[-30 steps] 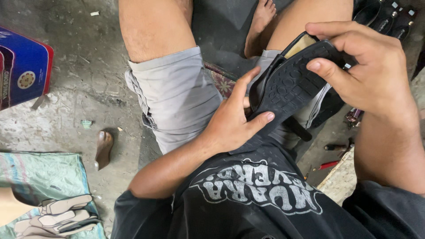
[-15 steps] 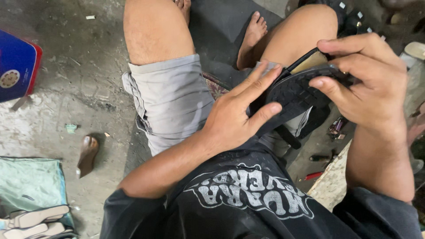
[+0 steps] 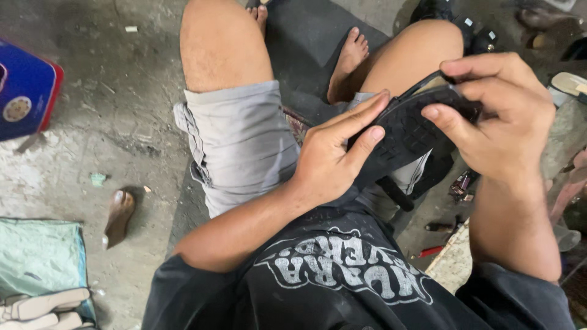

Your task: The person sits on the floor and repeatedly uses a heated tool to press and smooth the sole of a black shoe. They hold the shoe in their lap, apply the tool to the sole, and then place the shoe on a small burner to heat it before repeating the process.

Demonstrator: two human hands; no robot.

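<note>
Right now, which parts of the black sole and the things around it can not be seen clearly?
Head view:
- Black rubber treaded shoe sole: far end hidden under the right hand; near end covered by the left hand.
- Its upper face: turned away from the camera.
- Blue box with red edge: cut off by the left edge.
- Pale flat soles: cut off at the bottom corner.

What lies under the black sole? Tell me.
Under the sole, the grey shorts and right thigh show. The left hand and right hand grip it; its inner face and whatever lies directly below are hidden.
</note>
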